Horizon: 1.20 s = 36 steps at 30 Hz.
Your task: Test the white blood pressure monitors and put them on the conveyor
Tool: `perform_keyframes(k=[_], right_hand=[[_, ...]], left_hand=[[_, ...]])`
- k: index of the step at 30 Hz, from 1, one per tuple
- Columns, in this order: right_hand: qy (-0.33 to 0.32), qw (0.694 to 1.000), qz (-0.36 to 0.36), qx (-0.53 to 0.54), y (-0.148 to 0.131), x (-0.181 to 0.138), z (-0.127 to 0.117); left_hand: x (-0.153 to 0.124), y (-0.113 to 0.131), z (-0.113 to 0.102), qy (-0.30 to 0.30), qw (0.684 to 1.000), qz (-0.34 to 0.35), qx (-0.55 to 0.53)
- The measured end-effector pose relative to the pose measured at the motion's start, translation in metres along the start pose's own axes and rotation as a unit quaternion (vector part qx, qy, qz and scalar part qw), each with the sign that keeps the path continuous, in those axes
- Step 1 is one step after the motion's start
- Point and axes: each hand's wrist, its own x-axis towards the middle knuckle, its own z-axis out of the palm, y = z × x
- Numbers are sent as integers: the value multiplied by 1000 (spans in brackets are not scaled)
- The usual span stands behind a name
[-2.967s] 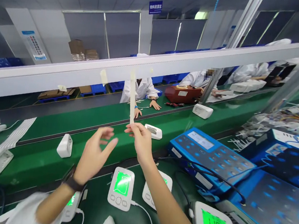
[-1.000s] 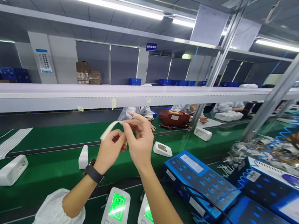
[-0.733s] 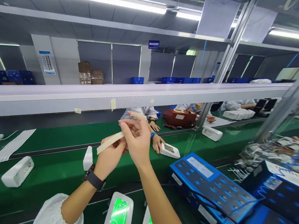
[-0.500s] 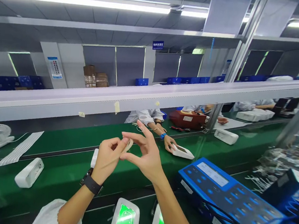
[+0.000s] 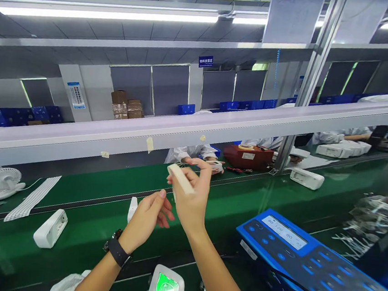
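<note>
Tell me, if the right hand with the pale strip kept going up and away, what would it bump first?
Probably the long white rail above the green belt; the right hand points toward it, though depth is hard to judge.

— What's different now?
— The right hand (image 5: 191, 200) alone pinches the pale cream tape strip (image 5: 181, 179), now folded short and raised.
— And the other?
— The left hand (image 5: 149, 219) has let go, dropping open just below.
</note>
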Motion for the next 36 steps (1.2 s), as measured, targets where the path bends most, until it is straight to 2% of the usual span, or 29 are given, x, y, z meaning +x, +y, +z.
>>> perform_keyframes(k=[1,2,3,5,6,7,8,9,11,14,18,20,23,25,26,28,30,31,32,34,36], right_hand=[[33,999,-29,1,0,5,4],[61,997,-54,-3,0,11,8],[82,994,-68,-12,0,17,11],[100,992,-66,-38,2,28,16],[102,992,-60,-49,4,33,17],[107,991,-57,-56,7,38,18],[114,990,-55,-59,11,42,18],[125,989,-54,-56,15,46,18],[144,988,-45,-42,23,50,19],[155,987,-31,-24,31,53,19],[161,986,-33,-4,37,53,21],[160,987,-28,8,42,55,21],[167,986,-23,-10,45,55,18],[202,974,-52,-88,41,48,12],[217,963,-77,-137,37,41,9],[199,951,-116,-207,21,17,0],[104,966,-103,-212,0,-18,-8],[40,977,-73,-197,-10,-39,-11],[-19,983,-36,-182,-20,-61,-14],[-103,980,42,-162,-35,-106,-15],[-150,971,98,-160,-42,-147,-13]], left_hand=[[-3,6,-3,18,998,18,54],[-5,14,-6,62,988,71,126],[-6,24,-10,123,959,154,205],[0,49,-19,228,847,336,344],[8,63,-23,248,788,401,396],[19,77,-27,248,742,440,440],[32,89,-30,233,714,453,480],[45,100,-33,211,701,445,517],[71,117,-37,174,695,399,572],[93,130,-40,161,705,334,605],[101,142,-40,196,731,305,578],[108,152,-41,190,771,279,540],[123,167,-47,136,843,207,477],[126,170,-48,112,863,186,455],[122,166,-47,119,864,202,445],[97,148,-38,151,851,279,419],[49,118,-25,166,840,360,371],[20,101,-20,155,849,374,339],[-10,83,-17,143,875,357,295],[-66,48,-16,117,952,216,183],[-109,17,-22,113,988,76,79]])
